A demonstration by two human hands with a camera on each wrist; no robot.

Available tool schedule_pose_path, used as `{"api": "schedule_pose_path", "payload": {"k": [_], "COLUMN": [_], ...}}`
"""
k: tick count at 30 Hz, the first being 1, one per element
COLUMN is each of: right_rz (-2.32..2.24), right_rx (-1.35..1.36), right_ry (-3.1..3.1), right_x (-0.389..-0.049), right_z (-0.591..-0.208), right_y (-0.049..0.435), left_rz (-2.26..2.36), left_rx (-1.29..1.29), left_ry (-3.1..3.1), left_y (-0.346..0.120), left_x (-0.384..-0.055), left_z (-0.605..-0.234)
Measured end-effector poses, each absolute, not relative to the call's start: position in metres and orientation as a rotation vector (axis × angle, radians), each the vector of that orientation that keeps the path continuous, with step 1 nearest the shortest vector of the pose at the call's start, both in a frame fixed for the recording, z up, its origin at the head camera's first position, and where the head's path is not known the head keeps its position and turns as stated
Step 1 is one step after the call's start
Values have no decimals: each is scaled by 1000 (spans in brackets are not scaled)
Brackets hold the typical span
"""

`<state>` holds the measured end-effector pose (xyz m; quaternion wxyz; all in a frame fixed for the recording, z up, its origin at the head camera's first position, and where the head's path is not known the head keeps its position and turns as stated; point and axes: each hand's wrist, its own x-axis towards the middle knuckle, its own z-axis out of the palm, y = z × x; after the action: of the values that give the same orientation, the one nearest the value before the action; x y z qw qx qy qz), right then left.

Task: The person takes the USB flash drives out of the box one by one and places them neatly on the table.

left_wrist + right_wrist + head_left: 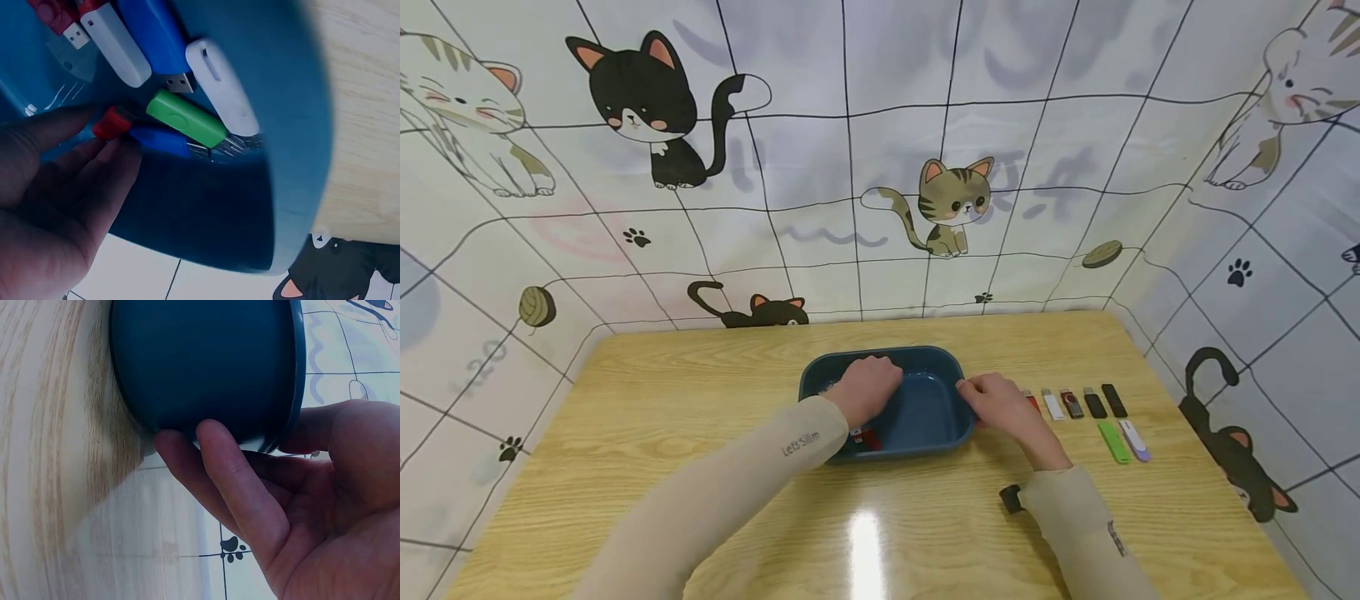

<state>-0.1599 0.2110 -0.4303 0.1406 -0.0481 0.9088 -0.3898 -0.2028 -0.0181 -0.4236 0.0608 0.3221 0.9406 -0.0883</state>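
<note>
A dark blue plastic bin sits on the table, with several USB flash drives at its left end. My left hand reaches down into that end. In the left wrist view, its thumb and fingertips pinch a small red USB flash drive. Right beside this lie a blue flash drive and a green one, with a white one against the wall. My right hand grips the bin's right end, thumb at the rim and fingers against the outer wall.
Right of the bin, several more flash drives lie on the wooden table, including a white one, a black one and a green one. A cat-print cloth stands behind the table and along its sides.
</note>
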Motion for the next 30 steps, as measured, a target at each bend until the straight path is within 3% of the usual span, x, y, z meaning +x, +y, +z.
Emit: {"api": "schedule_pose_path", "payload": {"k": [17, 30], "right_rz": [-1146, -1123], "right_rx": [-171, -144], "right_ry": [2628, 2623], "right_x": [-158, -157], "right_z": [-427, -428], "right_y": [207, 208], "left_rz": [-292, 65], "left_rx": [1041, 1032], "left_ry": [2860, 2850], "left_y": [-16, -29], "left_x": [-202, -200], "left_z": [-420, -400]}}
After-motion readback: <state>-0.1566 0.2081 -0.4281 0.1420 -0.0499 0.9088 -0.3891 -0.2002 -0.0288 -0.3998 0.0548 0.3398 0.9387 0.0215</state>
